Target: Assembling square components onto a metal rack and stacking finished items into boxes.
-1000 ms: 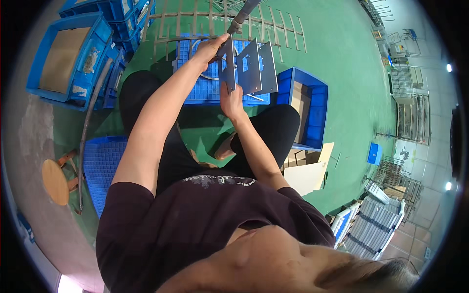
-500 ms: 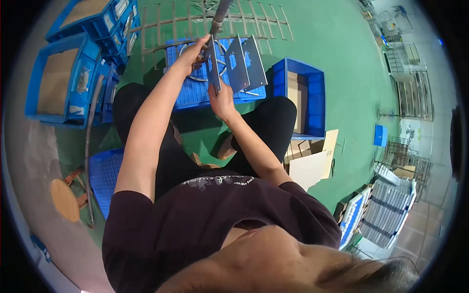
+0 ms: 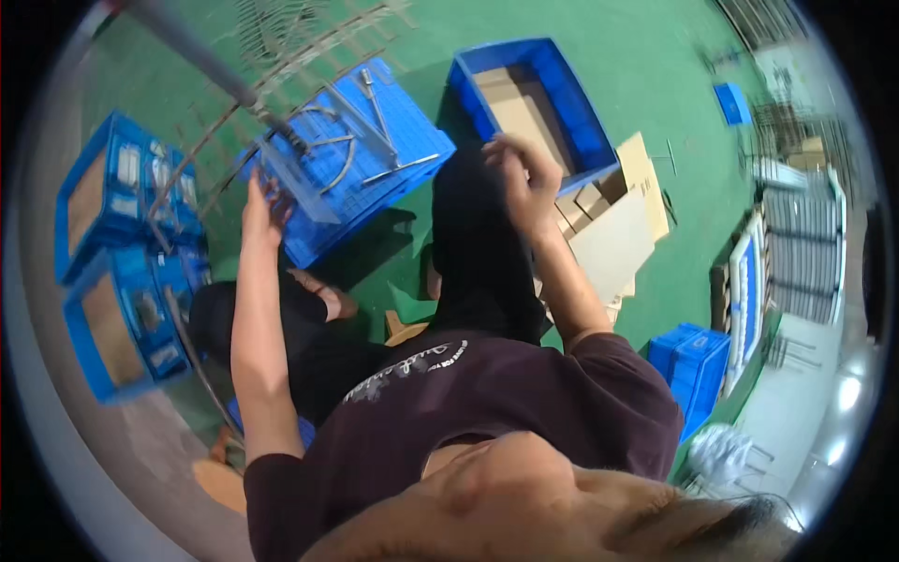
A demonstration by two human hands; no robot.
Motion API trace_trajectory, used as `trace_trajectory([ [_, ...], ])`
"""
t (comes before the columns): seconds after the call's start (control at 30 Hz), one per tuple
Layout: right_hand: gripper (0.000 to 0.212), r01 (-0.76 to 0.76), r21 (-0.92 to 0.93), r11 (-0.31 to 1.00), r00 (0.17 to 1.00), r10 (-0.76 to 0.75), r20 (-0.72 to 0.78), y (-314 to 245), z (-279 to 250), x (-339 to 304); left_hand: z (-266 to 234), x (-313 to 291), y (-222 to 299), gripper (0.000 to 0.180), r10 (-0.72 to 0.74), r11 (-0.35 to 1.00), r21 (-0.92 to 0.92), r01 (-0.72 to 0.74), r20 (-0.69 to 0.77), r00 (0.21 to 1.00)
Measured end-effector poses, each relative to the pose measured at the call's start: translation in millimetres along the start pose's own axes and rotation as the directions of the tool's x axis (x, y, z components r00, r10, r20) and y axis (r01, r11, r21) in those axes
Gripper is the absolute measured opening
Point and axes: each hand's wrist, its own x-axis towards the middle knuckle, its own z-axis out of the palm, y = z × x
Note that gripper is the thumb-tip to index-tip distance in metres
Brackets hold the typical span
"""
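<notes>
My left hand (image 3: 265,208) is closed at the near edge of a thin, flat metal plate (image 3: 302,183), which is smeared by motion. Another thin plate (image 3: 361,122) stands behind it, also blurred. Both are over a blue plastic crate base (image 3: 398,103), where a curved metal ring (image 3: 348,159) lies. Away from the plates, my right hand (image 3: 526,183) is raised beside my right knee, near a blue bin. Its fingers are curled in, and whatever they might hold is hidden.
A long grey pole (image 3: 201,56) reaches down to the crate from upper left. Metal rods (image 3: 376,108) lie on the crate. The blue bin (image 3: 595,173) has cardboard inside, and open cardboard (image 3: 613,234) sits beside it. Stacked blue crates (image 3: 108,281) stand at left.
My view has swung, shifting the crate left. My right hand has let go of the plate and moved right, toward the bin. My left hand stays at the plate.
</notes>
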Motion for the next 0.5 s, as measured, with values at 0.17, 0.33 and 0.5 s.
trace_trajectory([
  [0.17, 0.030, -0.634, -0.053, 0.772, 0.760, 0.609, -0.228, 206, -90, 14, -26, -12, -48, 0.055, -0.078, 0.996, -0.048, 0.076, -0.024, 0.997],
  [0.33, 0.051, -0.587, -0.793, 0.165, 0.519, 0.828, -0.212, 374, -153, -41, -39, -43, -114, 0.050, -0.342, 0.938, 0.060, 0.341, 0.022, 0.939],
  [0.5, 0.071, -0.722, -0.690, 0.046, 0.285, 0.929, -0.236, 444, -150, -30, -26, -80, -151, 0.039, -0.506, 0.795, 0.296, 0.530, -0.160, 0.848],
])
